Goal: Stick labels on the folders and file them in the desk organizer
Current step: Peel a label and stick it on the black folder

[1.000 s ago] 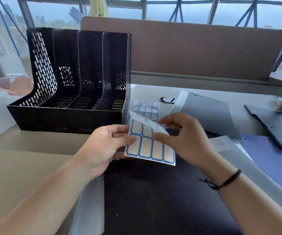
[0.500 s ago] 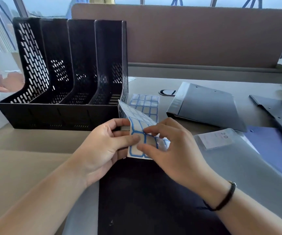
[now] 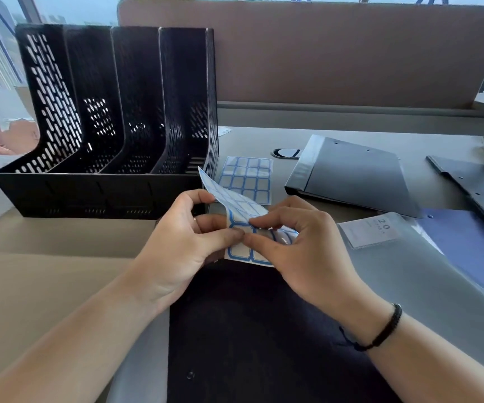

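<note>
Head view, reading from the left: the black desk organizer (image 3: 112,135) stands on the bench (image 3: 31,286) with all the slots I can see into showing nothing but their perforated walls, so by my reckoning no folder has been filed. Just in front of it, the left hand (image 3: 176,245) pinches the near edge of a label sheet (image 3: 245,228) between thumb and forefinger, while the right hand (image 3: 301,245) pinches at the same sheet, its fingertips working at one blue-bordered label as if to lift it; whether a label has come free I cannot tell. Both hands hover over a dark folder (image 3: 249,330) lying flat nearest the person, which carries no label that I can see. A second label sheet (image 3: 246,178) lies flat just right of the organizer. Further right lie a grey folder (image 3: 348,175), a translucent folder (image 3: 409,271) over a blue one (image 3: 473,242), and another dark folder (image 3: 479,187) at the far edge. The job looks barely begun: peeling, sticking and all the filing remain.
</note>
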Motion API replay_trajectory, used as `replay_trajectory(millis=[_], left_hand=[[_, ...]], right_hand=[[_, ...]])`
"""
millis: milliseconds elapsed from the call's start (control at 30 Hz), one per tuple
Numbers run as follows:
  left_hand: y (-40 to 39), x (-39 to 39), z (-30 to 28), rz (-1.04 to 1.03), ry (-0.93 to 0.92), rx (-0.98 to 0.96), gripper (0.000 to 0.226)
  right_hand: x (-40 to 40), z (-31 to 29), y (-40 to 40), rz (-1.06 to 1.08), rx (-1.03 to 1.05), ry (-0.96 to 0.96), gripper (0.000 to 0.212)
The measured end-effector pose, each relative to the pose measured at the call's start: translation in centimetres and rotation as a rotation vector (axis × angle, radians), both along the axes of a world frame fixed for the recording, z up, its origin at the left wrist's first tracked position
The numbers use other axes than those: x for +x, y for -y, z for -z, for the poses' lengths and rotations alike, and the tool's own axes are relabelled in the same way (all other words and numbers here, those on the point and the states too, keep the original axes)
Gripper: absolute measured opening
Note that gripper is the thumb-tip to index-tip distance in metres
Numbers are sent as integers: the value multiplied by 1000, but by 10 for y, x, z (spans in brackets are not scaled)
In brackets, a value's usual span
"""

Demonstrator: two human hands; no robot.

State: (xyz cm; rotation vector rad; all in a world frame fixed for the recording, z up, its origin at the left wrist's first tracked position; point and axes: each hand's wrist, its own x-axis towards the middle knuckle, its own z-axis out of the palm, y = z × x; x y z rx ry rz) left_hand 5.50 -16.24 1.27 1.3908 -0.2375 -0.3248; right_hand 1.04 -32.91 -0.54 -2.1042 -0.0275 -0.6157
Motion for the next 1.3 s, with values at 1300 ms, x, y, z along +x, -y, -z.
replay_trajectory(millis=[1300], left_hand=[[-2,6,0,-11,-69,52,11]], right_hand=[[-5,6,-6,-18,-347,328,6]])
